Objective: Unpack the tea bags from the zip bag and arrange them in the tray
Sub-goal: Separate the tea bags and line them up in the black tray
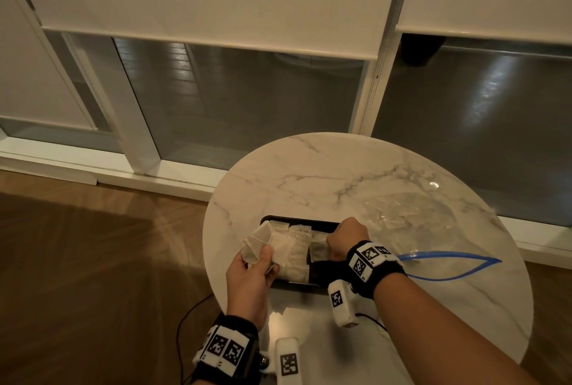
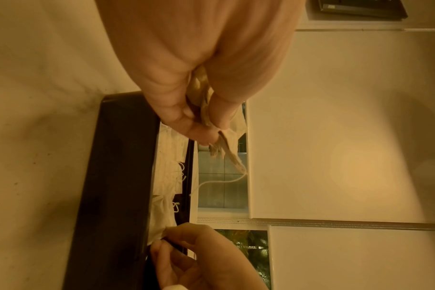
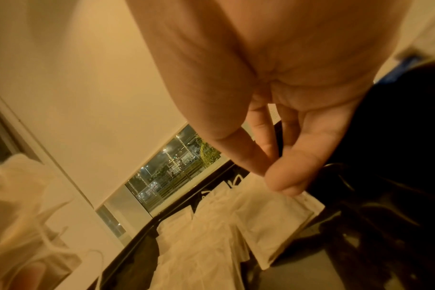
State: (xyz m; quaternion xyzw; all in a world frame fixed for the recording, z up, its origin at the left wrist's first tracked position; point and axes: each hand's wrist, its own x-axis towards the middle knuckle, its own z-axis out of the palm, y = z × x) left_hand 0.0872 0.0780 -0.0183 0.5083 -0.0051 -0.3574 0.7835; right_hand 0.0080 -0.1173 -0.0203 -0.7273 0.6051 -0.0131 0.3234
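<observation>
A black tray sits on the near left part of the round marble table, with several pale tea bags laid flat inside. My left hand hovers over the tray's left end and grips a bunch of tea bags between thumb and fingers; a string dangles from them. My right hand is over the tray's right part, its thumb and fingers pinching the edge of one tea bag that lies in the tray. The clear zip bag with a blue zipper lies open to the right.
The marble table stands by floor-length windows with lowered blinds. Its left edge runs close to the tray, and wooden floor lies below on the left. A thin cable hangs near the table's front left.
</observation>
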